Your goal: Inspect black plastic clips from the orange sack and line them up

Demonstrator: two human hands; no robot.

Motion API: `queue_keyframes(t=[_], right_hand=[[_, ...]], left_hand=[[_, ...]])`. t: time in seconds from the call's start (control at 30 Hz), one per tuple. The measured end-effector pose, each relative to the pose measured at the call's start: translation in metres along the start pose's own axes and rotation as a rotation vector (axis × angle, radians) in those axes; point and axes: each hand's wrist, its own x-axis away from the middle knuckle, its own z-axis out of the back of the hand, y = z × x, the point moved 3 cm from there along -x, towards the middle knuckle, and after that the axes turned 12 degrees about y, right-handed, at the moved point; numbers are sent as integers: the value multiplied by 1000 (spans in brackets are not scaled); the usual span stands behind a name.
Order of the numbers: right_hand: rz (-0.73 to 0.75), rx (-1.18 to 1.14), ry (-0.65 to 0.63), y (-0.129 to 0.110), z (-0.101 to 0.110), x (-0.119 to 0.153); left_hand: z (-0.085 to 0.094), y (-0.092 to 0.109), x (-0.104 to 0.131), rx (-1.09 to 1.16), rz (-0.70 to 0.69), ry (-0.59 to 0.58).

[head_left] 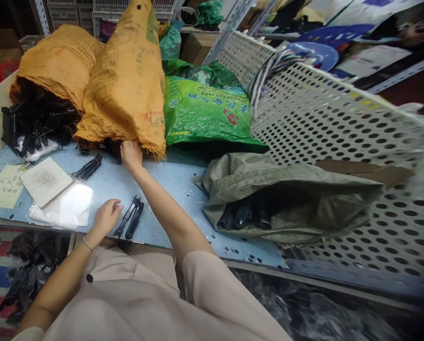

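Observation:
My right hand (131,155) is at the mouth of the upright orange woven sack (127,85), its fingertips at the frayed lower edge; what they hold, if anything, is hidden. My left hand (107,215) rests near the table's front edge with nothing in it, fingers loosely apart. Just right of it lie two slim black parts (134,219) side by side. Another black part (88,167) sits below the sacks. Black pieces (38,125) spill from a second orange sack (61,61) at the left.
A grey-green sack (243,184) with black parts inside lies open at the right. Behind it stand a green bag (208,109) and a white perforated panel (340,123). A square tile (46,182), clear plastic bags (68,206) and a yellow note (8,187) are at the left.

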Motion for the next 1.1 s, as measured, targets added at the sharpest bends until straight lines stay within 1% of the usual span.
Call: queue_keyframes(t=[0.07, 0.17, 0.27, 0.33, 0.4, 0.47, 0.53, 0.6, 0.67, 0.7, 0.73, 0.77, 0.8, 0.83, 0.87, 0.9, 1.0, 1.03, 1.07, 1.1], right_hand=[[9, -34, 16, 4, 9, 10], [-105, -80, 35, 5, 15, 15], [-146, -103, 10, -8, 5, 0], [-142, -91, -34, -20, -3, -12], [-115, -82, -60, -29, -6, -16], [-44, -103, -36, -35, 1, -4], [82, -154, 11, -37, 18, 27], [243, -226, 21, -37, 39, 73], [440, -353, -15, -39, 63, 119], [507, -440, -35, -39, 74, 138], [511, -516, -28, -37, 85, 151], [463, -567, 1, -34, 93, 158], [384, -577, 44, -29, 99, 160], [302, -547, 89, -24, 102, 158], [253, -492, 119, -19, 102, 154], [245, -431, 130, -15, 100, 149], [327, -347, 74, -9, 84, 137], [323, -357, 63, -7, 80, 136], [300, -372, 59, -6, 77, 135], [273, -386, 60, -4, 75, 136]], left_hand=[[6, -5, -21, 168, 50, 30], [9, -5, -55, 373, 106, 104], [4, 3, -82, 499, 144, 158], [0, 8, -92, 555, 179, 150], [0, 10, -98, 616, 233, 138], [7, 9, -101, 734, 322, 151], [16, 10, -103, 920, 407, 147], [25, 14, -101, 1069, 457, 105], [31, 22, -91, 1082, 469, 62], [33, 26, -83, 1050, 461, 47], [33, 31, -74, 1012, 444, 27], [33, 36, -63, 985, 423, -6], [32, 41, -52, 976, 408, -55], [31, 45, -41, 982, 407, -112], [29, 48, -31, 1001, 422, -166], [27, 51, -22, 1021, 458, -230], [20, 54, -3, 1020, 638, -428], [19, 54, 0, 1012, 683, -456], [19, 54, 1, 1009, 708, -453], [19, 54, 0, 1015, 706, -423]])
